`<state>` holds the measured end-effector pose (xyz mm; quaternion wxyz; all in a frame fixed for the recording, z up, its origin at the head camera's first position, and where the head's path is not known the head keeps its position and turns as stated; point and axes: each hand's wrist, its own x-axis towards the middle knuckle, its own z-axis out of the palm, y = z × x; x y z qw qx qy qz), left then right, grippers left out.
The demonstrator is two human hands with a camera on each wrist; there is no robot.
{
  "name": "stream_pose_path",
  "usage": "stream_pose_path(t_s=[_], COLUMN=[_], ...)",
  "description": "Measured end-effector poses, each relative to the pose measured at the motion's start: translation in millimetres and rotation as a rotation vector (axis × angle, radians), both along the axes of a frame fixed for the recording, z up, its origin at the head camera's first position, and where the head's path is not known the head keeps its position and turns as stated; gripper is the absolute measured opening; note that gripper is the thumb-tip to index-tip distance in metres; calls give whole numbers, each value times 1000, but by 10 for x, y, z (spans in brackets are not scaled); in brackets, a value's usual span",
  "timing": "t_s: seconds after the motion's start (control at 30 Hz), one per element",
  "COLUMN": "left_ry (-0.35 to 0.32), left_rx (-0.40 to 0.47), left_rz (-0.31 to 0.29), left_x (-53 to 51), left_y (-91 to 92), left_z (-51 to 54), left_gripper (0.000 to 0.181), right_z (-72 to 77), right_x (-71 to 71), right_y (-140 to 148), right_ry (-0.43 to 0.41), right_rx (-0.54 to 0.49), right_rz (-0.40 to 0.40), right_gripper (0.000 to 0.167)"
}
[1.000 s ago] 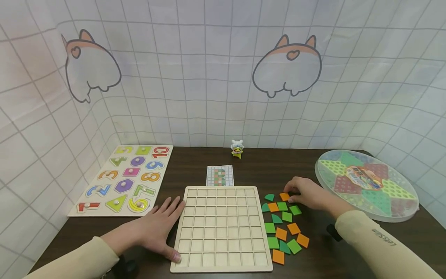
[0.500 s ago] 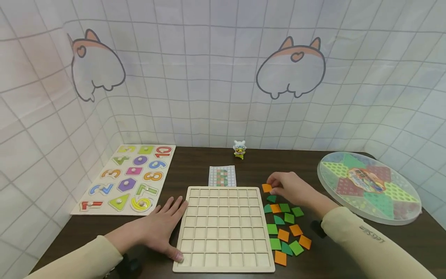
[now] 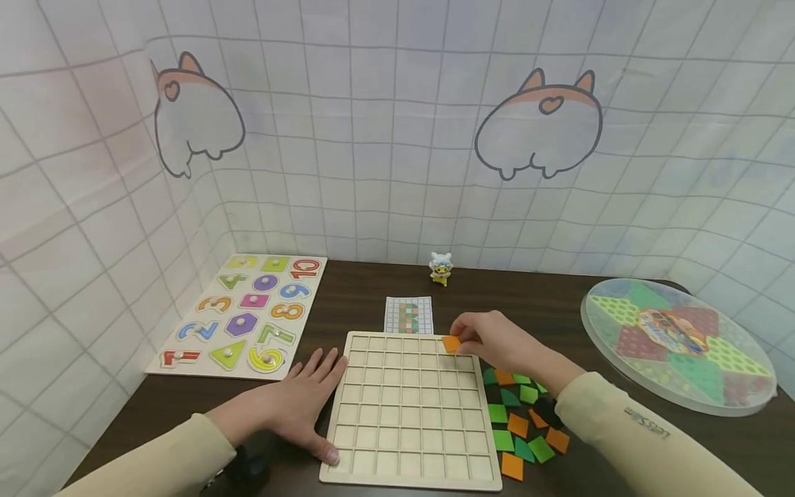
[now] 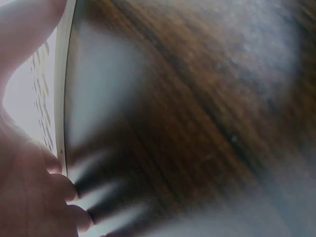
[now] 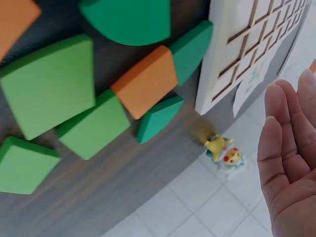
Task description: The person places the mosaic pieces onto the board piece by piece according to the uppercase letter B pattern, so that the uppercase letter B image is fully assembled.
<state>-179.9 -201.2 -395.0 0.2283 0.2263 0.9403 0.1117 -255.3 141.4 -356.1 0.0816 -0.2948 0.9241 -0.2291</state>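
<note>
The right hand (image 3: 499, 343) has just come left from the loose pieces, and it pinches an orange tile (image 3: 451, 344) between thumb and fingertips. A moment ago that tile was just off the wooden grid board (image 3: 404, 417); now it's over the far row, close to the far right corner. Whether it touches the wood I can't tell from here. To my eye, that takes the work from fetching a piece to lining it up with a cell, and its slight slant suggests it would need squaring up to sit flat.

The left hand (image 3: 298, 411) has stayed put, fingers spread along the board's left edge, thumb on the near left corner, and I'd guess it is steadying the thing.

Right of the board lie the other loose pieces: light green squares (image 3: 498, 413), more orange squares (image 3: 512, 466) and darker green rounded ones (image 3: 510, 397), partly hidden behind the right wrist. At the board's far edge sits a small card (image 3: 408, 315) printed with a coloured grid pattern, probably the guide. Farther back on the dark table (image 3: 366, 279) stands a little figurine (image 3: 440, 269), with a number puzzle (image 3: 263, 317) far left and a round game box (image 3: 680, 345) far right
</note>
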Motion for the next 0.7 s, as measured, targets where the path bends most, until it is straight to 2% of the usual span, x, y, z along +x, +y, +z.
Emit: stream_pose_path(t_s=[0.13,0.33,0.47,0.7], left_ry=[5,20,26,28], left_rx=[26,40,41,33], left_rz=[-13,3,4,2], left_x=[-33,-110,-116,-114], left_y=[-46,-108,-114,-109], left_z=[-92,-268,-284,-293], left_gripper=[146,152,152,152], right_z=[8,3,-23,-163], right_x=[-33,-108,-138,-151], right_y=[-82,-316,-506,-789], right_ry=[-10,-39,-45,-86], right_rx=[2,4,36,82], right_rz=[2,12,31,-1], right_gripper=[19,18,18,18])
